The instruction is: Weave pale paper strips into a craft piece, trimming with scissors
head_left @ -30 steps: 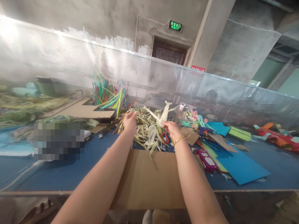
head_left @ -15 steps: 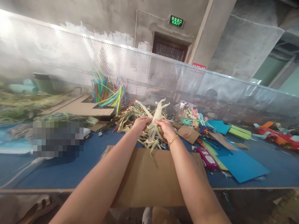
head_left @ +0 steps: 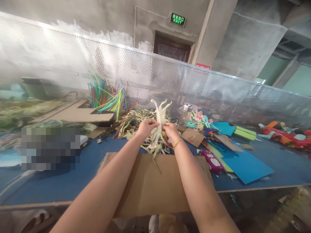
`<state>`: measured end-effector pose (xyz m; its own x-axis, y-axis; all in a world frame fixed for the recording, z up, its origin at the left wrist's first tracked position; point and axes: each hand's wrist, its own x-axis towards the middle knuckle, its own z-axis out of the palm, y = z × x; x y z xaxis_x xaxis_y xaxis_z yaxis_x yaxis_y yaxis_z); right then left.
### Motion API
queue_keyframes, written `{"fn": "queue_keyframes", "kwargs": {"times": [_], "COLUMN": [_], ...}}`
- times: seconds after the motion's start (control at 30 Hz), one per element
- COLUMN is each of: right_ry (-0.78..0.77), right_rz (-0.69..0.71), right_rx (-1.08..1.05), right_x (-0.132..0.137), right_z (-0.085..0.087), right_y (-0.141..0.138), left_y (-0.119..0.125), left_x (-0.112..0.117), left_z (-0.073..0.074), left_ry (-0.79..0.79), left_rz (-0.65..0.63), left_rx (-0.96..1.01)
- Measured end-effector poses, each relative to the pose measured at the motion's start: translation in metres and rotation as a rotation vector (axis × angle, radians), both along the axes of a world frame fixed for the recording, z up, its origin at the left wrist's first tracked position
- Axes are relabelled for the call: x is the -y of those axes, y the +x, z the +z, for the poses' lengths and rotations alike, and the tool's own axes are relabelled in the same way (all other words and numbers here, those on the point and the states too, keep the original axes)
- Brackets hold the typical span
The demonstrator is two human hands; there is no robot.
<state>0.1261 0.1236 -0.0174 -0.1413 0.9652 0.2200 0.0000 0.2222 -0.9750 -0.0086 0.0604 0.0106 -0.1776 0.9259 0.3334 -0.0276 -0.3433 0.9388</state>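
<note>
A bundle of pale corn husk strips (head_left: 160,112) stands up between my two hands, its split ends fanning out at the top. My left hand (head_left: 147,127) pinches the bundle from the left with thumb and fingertips. From the other side my right hand (head_left: 170,131), with a gold bracelet at the wrist, pinches it at about the same height. Behind and under the hands lies a loose pile of dried husk strips (head_left: 130,123), some greenish. A few long ends hang over the top edge of a brown cardboard sheet (head_left: 155,184) beneath my forearms.
On the blue table (head_left: 94,161), colourful pipe cleaners (head_left: 103,94) stand at the back left. A clear bottle (head_left: 185,115), paper flowers (head_left: 200,119), blue card (head_left: 247,166), a purple box (head_left: 212,161) and a red toy car (head_left: 284,137) are at right. A perforated metal screen (head_left: 136,68) runs behind.
The strip that slanted out to the upper left now stands upright with the others. Both hands keep their pinch close together. The whole view has shifted slightly.
</note>
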Motion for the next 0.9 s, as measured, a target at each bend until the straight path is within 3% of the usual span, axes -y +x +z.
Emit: {"fn": "queue_keyframes", "kwargs": {"times": [0.27,0.57,0.9], "right_ry": [0.039,0.095,0.121], "right_rz": [0.02,-0.019,0.004], "right_rx": [-0.114,0.024,0.065], "right_x": [0.014,0.016,0.012], "right_z": [0.006,0.007,0.002], "right_y": [-0.007,-0.006,-0.008], "left_y": [-0.006,-0.012,-0.019], "left_x": [-0.007,-0.012,-0.021], "left_z": [-0.006,-0.009,-0.015], "left_ry": [-0.012,-0.022,-0.012], "left_rz": [0.075,0.155,0.155], "left_rx": [-0.061,-0.214,-0.296]}}
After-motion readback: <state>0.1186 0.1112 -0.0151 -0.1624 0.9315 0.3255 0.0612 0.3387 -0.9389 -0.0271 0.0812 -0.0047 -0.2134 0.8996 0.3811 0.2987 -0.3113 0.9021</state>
